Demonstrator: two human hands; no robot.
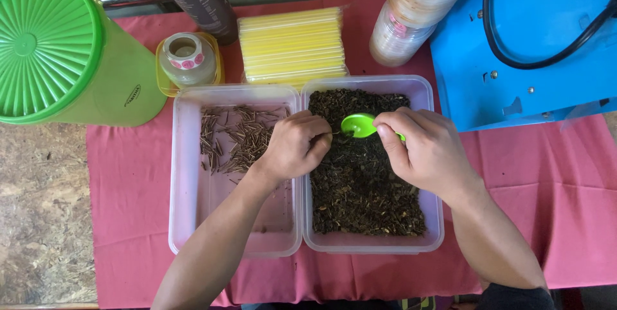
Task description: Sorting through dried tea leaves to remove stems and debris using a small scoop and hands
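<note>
Right hand (pixel 427 152) pinches green spoon (pixel 360 125); left hand (pixel 295 146) beside

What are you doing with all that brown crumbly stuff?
A person is working over two clear plastic tubs on a pink cloth. The right hand holds a small green spoon above the right tub, which is full of dark, crumbly dried bits. The left hand is closed right beside the spoon's bowl, its fingers pinching something too small to make out. The left tub holds a scatter of thin brown sticks at its far end.
</note>
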